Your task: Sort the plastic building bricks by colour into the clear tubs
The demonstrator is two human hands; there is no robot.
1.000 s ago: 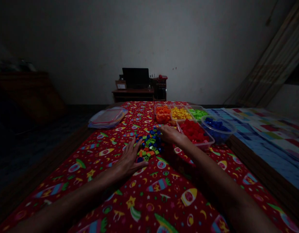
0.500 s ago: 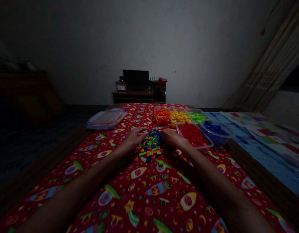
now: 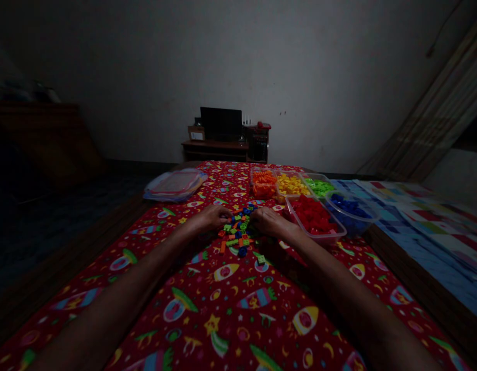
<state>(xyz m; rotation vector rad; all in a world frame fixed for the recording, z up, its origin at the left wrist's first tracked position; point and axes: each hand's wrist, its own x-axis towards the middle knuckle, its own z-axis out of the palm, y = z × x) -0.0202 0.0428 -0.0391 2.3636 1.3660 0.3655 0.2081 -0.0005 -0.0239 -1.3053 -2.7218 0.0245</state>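
A small heap of mixed toy bricks in blue, green and orange lies on the red rocket-print cloth. My left hand rests at the heap's left side, fingers curled inward against the bricks. My right hand rests at the heap's right side, fingers curled toward the bricks too. Both hands cup the heap between them. The dim light hides whether any brick is held.
Clear tubs of sorted bricks stand to the right: red, blue, orange, yellow, green. Stacked lids lie at the back left. A patterned blanket is on the right; a low cabinet stands by the wall.
My left hand moved from the heap's near-left edge up along its left side and curled. Both hands drew closer together, pushing the bricks into a tighter heap.
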